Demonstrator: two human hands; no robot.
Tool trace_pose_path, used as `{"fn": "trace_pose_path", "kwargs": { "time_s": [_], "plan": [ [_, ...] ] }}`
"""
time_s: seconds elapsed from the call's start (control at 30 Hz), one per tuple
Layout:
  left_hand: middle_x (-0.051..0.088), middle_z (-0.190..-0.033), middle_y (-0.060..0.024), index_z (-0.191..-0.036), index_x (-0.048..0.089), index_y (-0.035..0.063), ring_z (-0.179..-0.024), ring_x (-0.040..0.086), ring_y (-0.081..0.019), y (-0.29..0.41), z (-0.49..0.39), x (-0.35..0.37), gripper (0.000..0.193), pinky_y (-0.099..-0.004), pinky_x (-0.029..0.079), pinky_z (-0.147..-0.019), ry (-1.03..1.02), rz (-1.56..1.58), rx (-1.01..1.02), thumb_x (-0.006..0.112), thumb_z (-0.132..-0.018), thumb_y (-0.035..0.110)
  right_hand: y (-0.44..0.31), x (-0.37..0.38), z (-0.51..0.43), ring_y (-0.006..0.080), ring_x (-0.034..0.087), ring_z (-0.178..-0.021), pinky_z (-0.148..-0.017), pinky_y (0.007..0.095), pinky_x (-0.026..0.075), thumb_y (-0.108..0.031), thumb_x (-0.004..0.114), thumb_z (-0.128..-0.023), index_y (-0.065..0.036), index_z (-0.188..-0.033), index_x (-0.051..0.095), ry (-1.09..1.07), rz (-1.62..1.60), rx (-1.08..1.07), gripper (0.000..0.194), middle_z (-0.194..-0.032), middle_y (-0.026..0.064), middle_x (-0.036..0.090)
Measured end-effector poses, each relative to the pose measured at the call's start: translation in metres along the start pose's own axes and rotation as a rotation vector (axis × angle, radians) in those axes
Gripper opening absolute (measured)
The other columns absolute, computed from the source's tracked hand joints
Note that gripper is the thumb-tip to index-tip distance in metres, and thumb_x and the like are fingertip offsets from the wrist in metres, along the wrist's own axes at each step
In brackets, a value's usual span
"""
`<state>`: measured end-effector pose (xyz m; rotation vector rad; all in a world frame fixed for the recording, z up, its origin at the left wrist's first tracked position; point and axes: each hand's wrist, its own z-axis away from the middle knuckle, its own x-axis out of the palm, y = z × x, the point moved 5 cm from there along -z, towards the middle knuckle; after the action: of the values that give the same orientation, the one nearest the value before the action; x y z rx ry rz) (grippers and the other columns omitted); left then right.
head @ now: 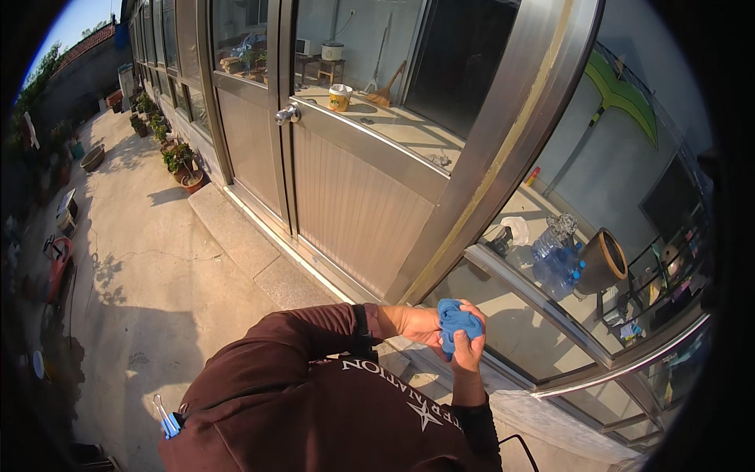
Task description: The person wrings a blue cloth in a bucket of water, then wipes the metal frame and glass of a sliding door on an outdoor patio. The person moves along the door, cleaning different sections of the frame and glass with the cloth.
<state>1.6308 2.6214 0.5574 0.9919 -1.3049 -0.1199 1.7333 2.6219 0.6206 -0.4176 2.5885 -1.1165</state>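
A crumpled blue cloth [459, 321] is bunched between my two hands, in front of my chest. My left hand [420, 325] grips its near left side, with some fingers hidden behind the fabric. My right hand [470, 348] wraps around the other side, its thumb pressed on the front and fingers over the top. Just beyond the hands stands a metal-framed glass window [531, 330]. To its left is a closed metal door [360, 194] with a round knob [288, 114] and a glazed upper half.
Potted plants [178, 159] line the wall at left along a concrete yard [147, 248]. A stone step [253, 253] runs below the door. Behind the glass are large plastic water bottles [557, 268], a brown pot [601, 262], a bucket [340, 98] and a broom [386, 91].
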Motion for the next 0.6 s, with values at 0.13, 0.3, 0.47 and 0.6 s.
{"fn": "trace_pose_path", "kwargs": {
  "time_s": [0.13, 0.3, 0.47, 0.6],
  "plan": [
    [0.059, -0.117, -0.0096, -0.123, 0.050, 0.0026, -0.104, 0.061, -0.0230, -0.011, 0.011, -0.005, 0.034, -0.0392, 0.050, -0.091, 0.106, -0.001, 0.147, 0.055, -0.093, 0.015, 0.030, 0.023, 0.012, 0.0125, 0.056, -0.069, -0.066, 0.0264, 0.045, -0.028, 0.057, -0.093, -0.003, -0.086, 0.058, 0.209, -0.086, 0.400, 0.026, -0.077, 0.0028, 0.058],
    [0.052, -0.126, -0.0116, -0.135, 0.037, 0.0006, -0.114, 0.052, -0.0206, -0.011, 0.036, -0.016, 0.048, -0.0348, 0.040, -0.103, 0.255, -0.271, 0.008, 0.052, -0.090, 0.001, 0.055, 0.027, 0.011, 0.0163, 0.058, -0.063, -0.061, 0.0302, 0.049, -0.028, 0.056, -0.094, -0.006, -0.086, 0.056, 0.339, -0.711, 0.614, 0.023, -0.071, 0.0018, 0.056],
    [0.045, -0.135, -0.0175, -0.145, 0.025, 0.0038, -0.118, 0.048, -0.0258, 0.006, 0.092, -0.030, 0.067, -0.0340, 0.041, -0.099, 0.246, -1.215, -0.243, 0.061, -0.090, 0.017, 0.091, -0.002, 0.033, 0.0270, 0.063, -0.085, -0.081, 0.0454, 0.051, -0.054, 0.045, -0.092, -0.005, -0.105, 0.059, 0.545, -0.981, 1.025, 0.053, -0.094, 0.0128, 0.065],
    [0.050, -0.131, -0.0176, -0.142, 0.031, 0.0017, -0.118, 0.050, -0.0234, 0.043, 0.171, -0.066, 0.058, -0.0344, 0.040, -0.100, 0.546, -0.862, -0.105, 0.056, -0.095, 0.024, 0.077, -0.028, -0.005, 0.0307, 0.061, -0.095, -0.086, 0.0490, 0.049, -0.032, 0.052, -0.092, -0.003, -0.118, 0.054, 0.248, -0.857, 1.003, 0.039, -0.106, 0.0138, 0.062]
  ]
}}
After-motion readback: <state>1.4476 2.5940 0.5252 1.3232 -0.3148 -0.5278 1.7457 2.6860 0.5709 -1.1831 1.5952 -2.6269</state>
